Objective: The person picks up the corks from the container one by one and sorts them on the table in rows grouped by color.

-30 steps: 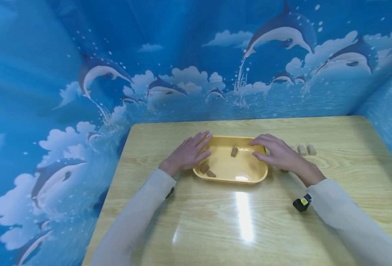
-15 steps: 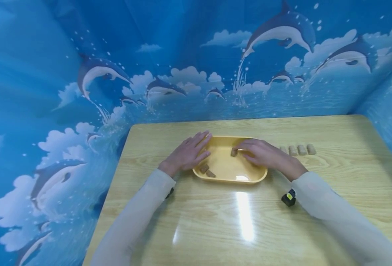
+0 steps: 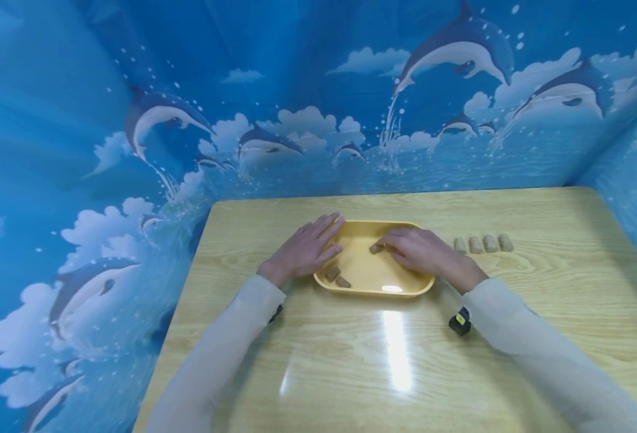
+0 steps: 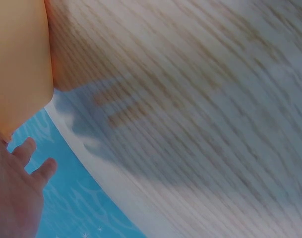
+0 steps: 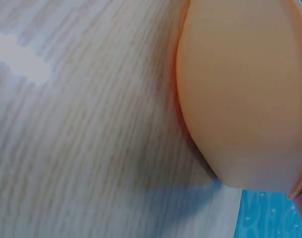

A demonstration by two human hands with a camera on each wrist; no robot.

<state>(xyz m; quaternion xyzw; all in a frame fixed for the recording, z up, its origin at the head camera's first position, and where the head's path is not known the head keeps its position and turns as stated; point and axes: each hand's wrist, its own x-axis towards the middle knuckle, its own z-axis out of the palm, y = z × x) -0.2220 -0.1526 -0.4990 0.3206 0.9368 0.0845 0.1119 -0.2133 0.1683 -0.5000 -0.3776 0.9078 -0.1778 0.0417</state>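
Observation:
A shallow yellow tray (image 3: 375, 290) sits mid-table. My left hand (image 3: 310, 246) lies flat, fingers straight, on the tray's left rim. My right hand (image 3: 416, 249) reaches into the tray from the right, and its fingertips pinch a small brown cork-like piece (image 3: 375, 248) near the far wall. Two more brown pieces (image 3: 337, 277) lie in the tray's near-left corner. The left wrist view shows the tray's outer wall (image 4: 17, 64) and my fingers (image 4: 36, 168) past the table edge. In the right wrist view only the tray's wall (image 5: 240, 89) and the wood (image 5: 81, 124) appear.
Several paler pieces (image 3: 482, 244) stand in a row on the wooden table (image 3: 540, 300), right of the tray. A small black camera (image 3: 459, 322) hangs at my right wrist. Blue dolphin-print walls (image 3: 134, 150) close in the table at the back and both sides.
My right hand has moved left from the tray's right rim into the tray and onto the brown piece, which has tipped and shifted slightly left. The left hand has stayed put.

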